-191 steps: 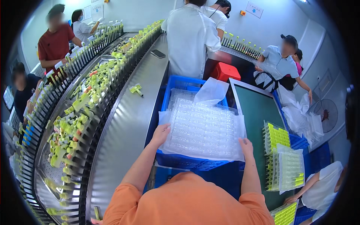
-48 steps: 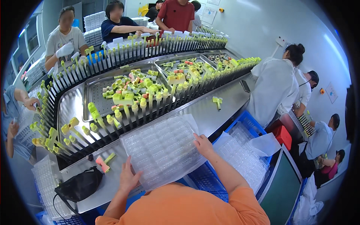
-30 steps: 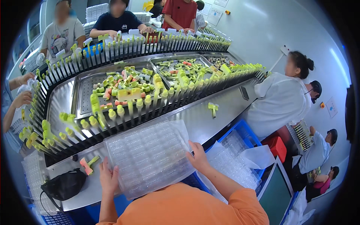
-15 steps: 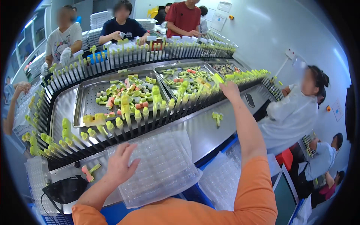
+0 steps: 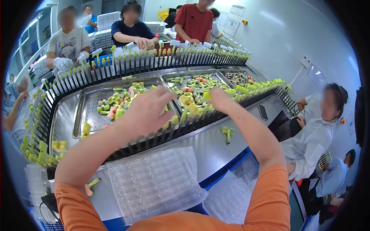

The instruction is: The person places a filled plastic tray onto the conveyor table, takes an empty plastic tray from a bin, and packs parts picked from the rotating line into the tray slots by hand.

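Note:
My left hand (image 5: 148,109) reaches over the near row of upright posts, fingers spread and slightly blurred, with nothing visible in them. Further right along the same row, my right hand (image 5: 219,99) has its fingers closed around a lime-green plastic piece (image 5: 207,96) at the post tops. Yellow-green pieces (image 5: 187,101) sit on posts between my two hands. Larger lime-green heads (image 5: 242,89) cap the posts to the right of my right hand. A clear plastic blister tray (image 5: 152,181) in thin film lies in front of me.
Inside the ring of posts, metal trays (image 5: 79,115) hold loose green, white and pink parts. One T-shaped green piece (image 5: 227,132) and a dark phone (image 5: 263,112) lie on the metal table. More clear trays (image 5: 231,194) lie lower right. Co-workers sit and stand around the line.
My left hand has moved up and right from beside the clear tray to above the posts. My right hand has come left and lower along the row. The view has shifted slightly.

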Action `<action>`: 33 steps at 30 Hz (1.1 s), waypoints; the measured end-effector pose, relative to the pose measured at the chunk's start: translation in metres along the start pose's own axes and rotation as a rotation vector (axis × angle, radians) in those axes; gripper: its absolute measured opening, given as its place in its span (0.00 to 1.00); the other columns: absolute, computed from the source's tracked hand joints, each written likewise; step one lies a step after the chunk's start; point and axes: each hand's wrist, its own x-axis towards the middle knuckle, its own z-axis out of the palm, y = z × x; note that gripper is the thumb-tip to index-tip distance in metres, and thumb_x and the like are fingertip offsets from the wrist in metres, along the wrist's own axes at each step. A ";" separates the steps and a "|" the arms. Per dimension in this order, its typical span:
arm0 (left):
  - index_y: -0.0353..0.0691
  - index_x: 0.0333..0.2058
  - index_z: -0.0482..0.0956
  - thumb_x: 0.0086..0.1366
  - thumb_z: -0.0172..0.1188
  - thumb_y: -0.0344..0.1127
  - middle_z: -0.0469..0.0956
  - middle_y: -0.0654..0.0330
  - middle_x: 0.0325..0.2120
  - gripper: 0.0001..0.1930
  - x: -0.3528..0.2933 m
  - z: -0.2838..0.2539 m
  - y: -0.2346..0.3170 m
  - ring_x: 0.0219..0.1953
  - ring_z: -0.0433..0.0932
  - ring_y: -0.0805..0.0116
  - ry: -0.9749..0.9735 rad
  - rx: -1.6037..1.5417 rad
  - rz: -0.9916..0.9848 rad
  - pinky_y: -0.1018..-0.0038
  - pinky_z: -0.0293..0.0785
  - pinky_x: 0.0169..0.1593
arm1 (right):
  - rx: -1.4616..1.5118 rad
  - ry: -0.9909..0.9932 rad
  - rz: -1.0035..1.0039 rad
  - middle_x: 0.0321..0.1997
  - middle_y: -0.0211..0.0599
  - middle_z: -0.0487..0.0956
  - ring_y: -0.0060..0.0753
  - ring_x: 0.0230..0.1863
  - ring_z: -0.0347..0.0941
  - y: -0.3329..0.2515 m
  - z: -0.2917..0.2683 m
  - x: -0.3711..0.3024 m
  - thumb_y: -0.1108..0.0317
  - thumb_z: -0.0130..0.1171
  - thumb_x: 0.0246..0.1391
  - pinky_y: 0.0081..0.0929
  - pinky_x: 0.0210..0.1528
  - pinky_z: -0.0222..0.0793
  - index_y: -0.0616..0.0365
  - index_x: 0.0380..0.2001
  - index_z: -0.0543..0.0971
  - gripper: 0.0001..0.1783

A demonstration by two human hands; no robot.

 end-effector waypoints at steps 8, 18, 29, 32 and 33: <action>0.53 0.52 0.75 0.59 0.58 0.35 0.77 0.58 0.46 0.20 0.163 0.093 -0.003 0.49 0.76 0.52 -0.040 0.396 0.549 0.62 0.75 0.49 | 0.061 0.059 -0.502 0.37 0.42 0.76 0.47 0.44 0.73 -0.123 0.005 -0.098 0.72 0.53 0.45 0.41 0.43 0.70 0.64 0.35 0.75 0.12; 0.58 0.51 0.75 0.59 0.57 0.33 0.71 0.68 0.51 0.20 0.184 0.117 -0.031 0.65 0.60 0.60 -0.678 0.670 0.729 0.65 0.78 0.51 | 0.605 -0.035 -0.360 0.48 0.44 0.74 0.50 0.49 0.70 -0.105 0.079 -0.161 0.69 0.62 0.48 0.38 0.49 0.68 0.58 0.49 0.73 0.22; 0.43 0.47 0.78 0.58 0.61 0.50 0.80 0.51 0.38 0.22 0.110 0.082 -0.035 0.46 0.78 0.50 -0.801 0.288 0.141 0.57 0.73 0.48 | 0.284 0.129 -0.466 0.40 0.34 0.73 0.41 0.47 0.71 -0.164 0.176 -0.108 0.72 0.53 0.50 0.37 0.48 0.71 0.60 0.49 0.74 0.20; 0.40 0.43 0.79 0.55 0.65 0.44 0.80 0.51 0.38 0.19 0.082 0.069 -0.054 0.45 0.78 0.50 -0.771 0.260 0.190 0.58 0.73 0.47 | 0.396 0.304 -0.509 0.42 0.37 0.74 0.42 0.46 0.72 -0.162 0.125 -0.114 0.72 0.56 0.50 0.37 0.48 0.70 0.60 0.49 0.75 0.20; 0.37 0.40 0.80 0.53 0.67 0.40 0.80 0.51 0.38 0.18 0.076 0.060 -0.044 0.45 0.78 0.50 -0.768 0.248 0.137 0.59 0.73 0.48 | 0.334 0.456 -0.469 0.42 0.38 0.75 0.43 0.47 0.72 -0.144 0.100 -0.112 0.72 0.58 0.50 0.38 0.48 0.70 0.61 0.49 0.74 0.20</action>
